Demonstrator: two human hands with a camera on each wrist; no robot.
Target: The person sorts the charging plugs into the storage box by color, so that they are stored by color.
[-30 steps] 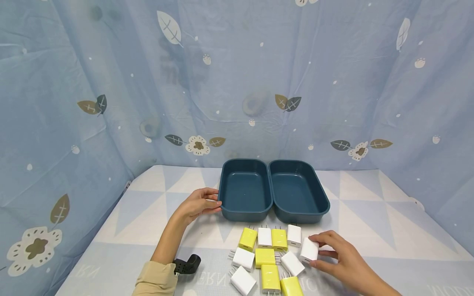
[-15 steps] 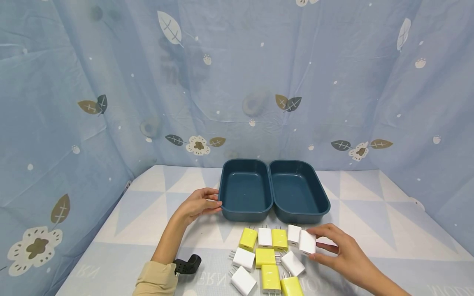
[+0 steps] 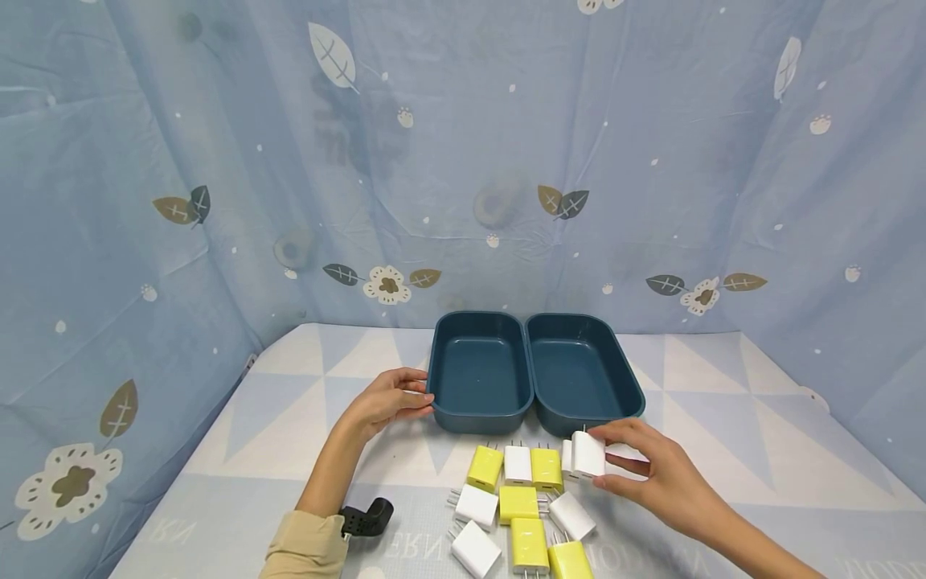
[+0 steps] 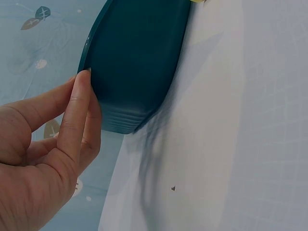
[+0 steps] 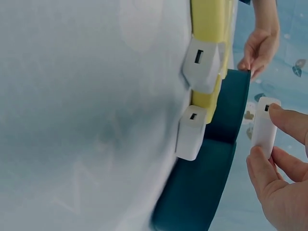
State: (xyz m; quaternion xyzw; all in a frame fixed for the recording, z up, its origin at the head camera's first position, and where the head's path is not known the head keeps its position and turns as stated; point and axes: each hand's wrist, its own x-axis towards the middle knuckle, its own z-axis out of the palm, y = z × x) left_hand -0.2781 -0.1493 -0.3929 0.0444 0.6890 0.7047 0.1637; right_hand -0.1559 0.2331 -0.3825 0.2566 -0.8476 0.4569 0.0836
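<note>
Between the thumb and fingers of my right hand (image 3: 665, 474) is a white plug charger (image 3: 589, 456), its prongs pointing up toward the trays. The charger is held up near the front of the right blue tray (image 3: 587, 370). In the right wrist view its USB port faces the camera, with thumb and fingers (image 5: 288, 122) at its ends. My left hand (image 3: 387, 402) grips the left blue tray (image 3: 479, 370) at its outer left side, fingertips right at the rim in the left wrist view. White chargers (image 3: 517, 465) and yellow chargers (image 3: 485, 466) lie in front of the trays.
The two trays stand side by side, nothing inside them. Another white charger (image 3: 567, 460) lies partly hidden behind the held one. A black strap (image 3: 367, 517) sits at the left wrist. A patterned blue curtain (image 3: 463, 161) hangs behind the table.
My right hand has lifted the white charger and carried it left and away from me, toward the right tray. The left hand and both trays have stayed put.
</note>
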